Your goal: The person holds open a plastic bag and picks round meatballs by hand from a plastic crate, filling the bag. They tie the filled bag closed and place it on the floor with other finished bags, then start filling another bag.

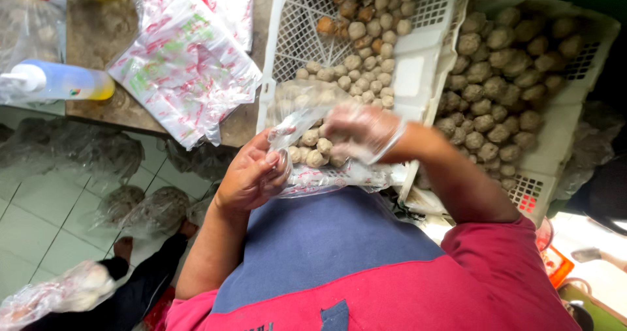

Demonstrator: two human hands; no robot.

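hands (251, 174) filling bag (307, 109), meatball crates (418, 50)

The person wears a short-sleeved shirt (496, 272) in a pinkish red that fills the lower right of the frame, its sleeve ending above the elbow and leaving both forearms bare. Over the front lies a slate-blue panel (320, 239), perhaps an apron or a second colour of the same shirt; a small patch of that blue sits near the lower edge. The right hand (359, 132), centre frame, is covered by a thin, clear plastic glove, crinkled and loose at the wrist. The left hand (251, 177), lower and to the left, is ungloved
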